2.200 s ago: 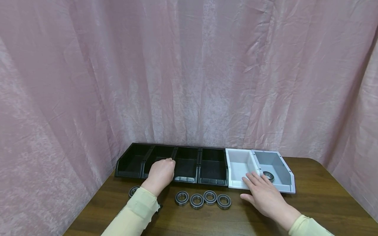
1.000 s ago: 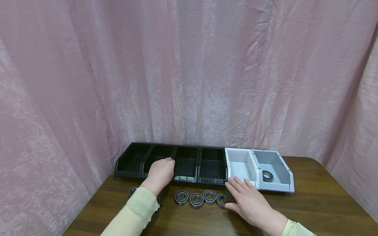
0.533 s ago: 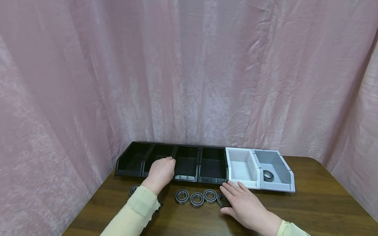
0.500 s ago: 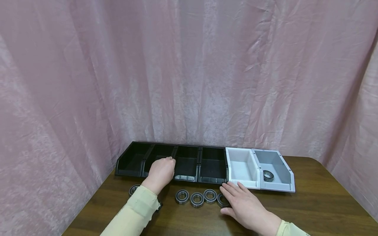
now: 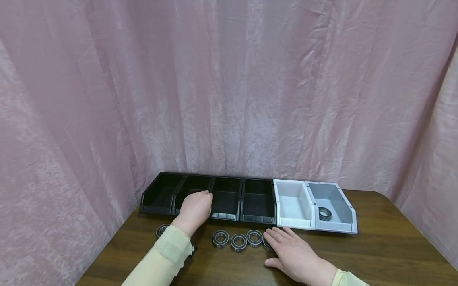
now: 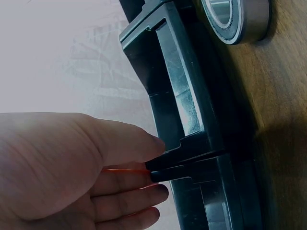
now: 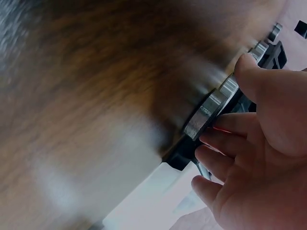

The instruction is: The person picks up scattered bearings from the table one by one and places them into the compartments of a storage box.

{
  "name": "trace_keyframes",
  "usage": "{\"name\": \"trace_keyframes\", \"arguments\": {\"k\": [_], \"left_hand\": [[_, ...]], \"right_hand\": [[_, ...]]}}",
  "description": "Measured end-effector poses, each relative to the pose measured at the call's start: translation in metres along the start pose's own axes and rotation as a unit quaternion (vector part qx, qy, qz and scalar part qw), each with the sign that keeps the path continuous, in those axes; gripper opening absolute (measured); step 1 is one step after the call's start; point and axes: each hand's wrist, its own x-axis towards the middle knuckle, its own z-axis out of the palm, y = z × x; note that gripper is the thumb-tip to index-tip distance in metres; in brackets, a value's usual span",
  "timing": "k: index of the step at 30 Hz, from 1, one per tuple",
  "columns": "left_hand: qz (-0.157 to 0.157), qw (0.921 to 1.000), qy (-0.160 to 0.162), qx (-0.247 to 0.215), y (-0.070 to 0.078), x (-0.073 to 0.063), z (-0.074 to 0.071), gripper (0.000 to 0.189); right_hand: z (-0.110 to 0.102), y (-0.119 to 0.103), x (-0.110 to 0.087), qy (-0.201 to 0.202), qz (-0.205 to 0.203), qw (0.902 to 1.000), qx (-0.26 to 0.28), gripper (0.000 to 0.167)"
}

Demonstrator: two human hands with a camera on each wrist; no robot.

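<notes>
My left hand (image 5: 194, 208) pinches the adjoining side walls of two black bins (image 6: 189, 165) between thumb and fingers, as the left wrist view shows. My right hand (image 5: 295, 254), fingers extended and thumb apart, reaches over the rightmost ball bearing (image 5: 266, 246) and partly hides it. Close by in the right wrist view, that bearing (image 7: 204, 115) stands between the thumb and the fingertips, with a gap on the thumb side. Left of it three more bearings (image 5: 238, 242) lie flat on the table. Another bearing (image 5: 162, 230) is half hidden behind my left sleeve.
Black bins (image 5: 258, 200) form a row along the curtain (image 5: 229, 99), continued rightward by a white bin (image 5: 293, 202) and a grey bin (image 5: 336, 198). One bearing (image 5: 325, 213) lies inside the grey bin. The wooden table (image 5: 386, 238) reaches toward the right.
My right hand has moved left from in front of the light bins to the rightmost loose bearing, then drawn slightly nearer. My left hand keeps its place on the black bins.
</notes>
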Motion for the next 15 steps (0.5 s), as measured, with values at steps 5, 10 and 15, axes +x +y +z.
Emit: {"name": "trace_keyframes", "arguments": {"k": [5, 10, 15], "left_hand": [[-0.003, 1.0000, -0.004, 0.000, 0.0002, -0.0007, -0.0007, 0.009], [-0.001, 1.0000, -0.006, 0.004, 0.0001, -0.0001, -0.0004, 0.010], [0.001, 1.0000, -0.001, 0.006, 0.0001, 0.0000, -0.0002, 0.010]], "right_hand": [[0.0018, 0.0000, 0.0008, -0.003, -0.002, 1.0000, 0.002, 0.070], [0.0028, -0.0001, 0.0013, -0.003, -0.004, 1.0000, 0.000, 0.069], [0.0023, -0.0008, 0.0015, -0.007, -0.003, 1.0000, 0.003, 0.069]]}}
